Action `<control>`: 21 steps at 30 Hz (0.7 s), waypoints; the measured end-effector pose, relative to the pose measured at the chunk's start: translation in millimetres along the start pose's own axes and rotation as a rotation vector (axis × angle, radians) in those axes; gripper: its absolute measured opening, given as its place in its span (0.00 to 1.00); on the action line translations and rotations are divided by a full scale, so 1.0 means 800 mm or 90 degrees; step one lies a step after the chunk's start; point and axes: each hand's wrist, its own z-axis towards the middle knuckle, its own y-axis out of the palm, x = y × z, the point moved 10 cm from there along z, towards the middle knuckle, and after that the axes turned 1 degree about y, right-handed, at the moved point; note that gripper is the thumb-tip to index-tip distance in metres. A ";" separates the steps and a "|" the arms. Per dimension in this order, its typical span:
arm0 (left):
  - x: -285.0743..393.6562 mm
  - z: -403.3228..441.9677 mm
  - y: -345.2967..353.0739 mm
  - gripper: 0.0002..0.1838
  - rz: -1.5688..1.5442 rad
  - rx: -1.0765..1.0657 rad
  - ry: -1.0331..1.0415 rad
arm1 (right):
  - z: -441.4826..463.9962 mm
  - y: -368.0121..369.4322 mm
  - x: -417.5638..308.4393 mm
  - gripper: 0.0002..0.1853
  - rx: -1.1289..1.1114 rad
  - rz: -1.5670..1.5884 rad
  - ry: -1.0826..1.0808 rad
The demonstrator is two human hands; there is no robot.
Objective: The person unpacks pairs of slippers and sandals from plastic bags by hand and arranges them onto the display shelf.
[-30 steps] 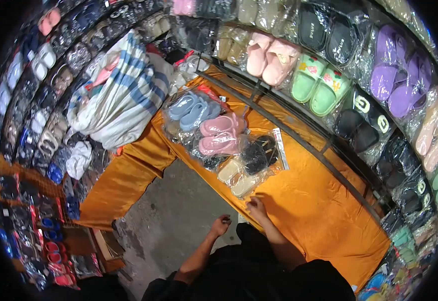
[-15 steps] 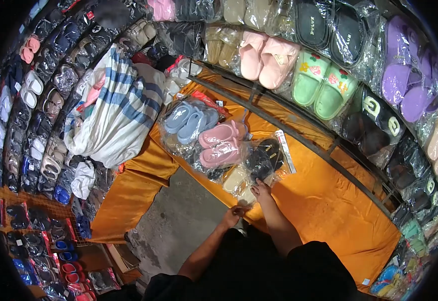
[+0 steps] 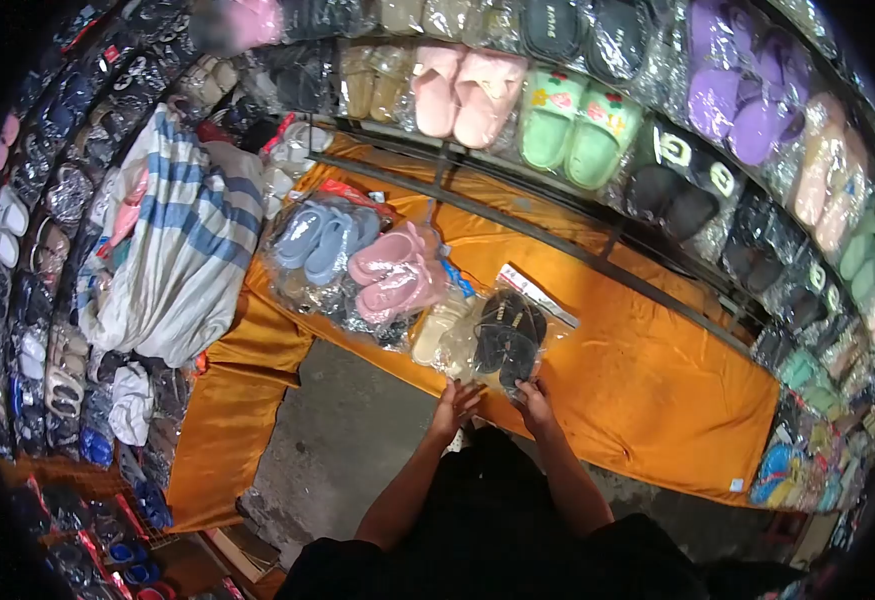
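A clear plastic bag with a pair of black slippers (image 3: 510, 335) lies near the front edge of the orange cloth (image 3: 617, 400). My right hand (image 3: 533, 406) pinches the near right corner of this bag. Beside its near left corner is my left hand (image 3: 457, 404), fingers spread and apart; whether they touch the plastic I cannot tell. Cream slippers (image 3: 435, 335) in plastic lie just left of the black pair, partly covered by its bag. Farther left are bagged pink slippers (image 3: 394, 272) and bagged blue-grey clogs (image 3: 327, 240).
Behind the cloth runs a dark metal rail (image 3: 527, 215), with a rack of bagged slippers including a green pair (image 3: 577, 125) above it. A striped white-and-blue sack (image 3: 192, 240) stands at left against more footwear racks. Grey floor (image 3: 347, 430) shows below the cloth's edge.
The black slippers' bag has turned and come nearer to me, uncovering more of the pair. My left hand has gone from closed to spread. The whole view has shifted.
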 end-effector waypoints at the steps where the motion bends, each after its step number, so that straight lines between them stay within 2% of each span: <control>1: -0.010 0.003 -0.002 0.45 -0.052 0.023 -0.012 | -0.015 -0.016 -0.004 0.11 0.024 -0.037 -0.009; 3: -0.033 0.002 -0.009 0.43 -0.196 0.108 -0.059 | -0.043 -0.040 -0.008 0.10 0.030 -0.037 -0.028; 7: -0.048 0.000 0.021 0.36 -0.211 0.000 -0.045 | -0.073 -0.082 -0.019 0.10 -0.003 -0.089 -0.041; 9: -0.063 0.006 0.035 0.26 -0.096 -0.070 -0.033 | -0.079 -0.094 -0.023 0.09 -0.018 -0.104 -0.041; 10: -0.079 0.005 0.030 0.17 -0.098 -0.029 -0.066 | -0.080 -0.100 -0.025 0.09 -0.009 -0.105 -0.035; 15: -0.150 0.039 0.035 0.15 -0.141 -0.021 -0.078 | -0.069 -0.150 -0.042 0.08 0.009 -0.067 -0.032; 17: -0.172 0.049 0.054 0.15 -0.135 -0.020 -0.073 | -0.077 -0.176 -0.072 0.08 0.115 -0.110 -0.053; 21: -0.227 0.067 0.113 0.16 -0.126 -0.018 -0.089 | -0.056 -0.261 -0.095 0.09 0.147 -0.092 -0.068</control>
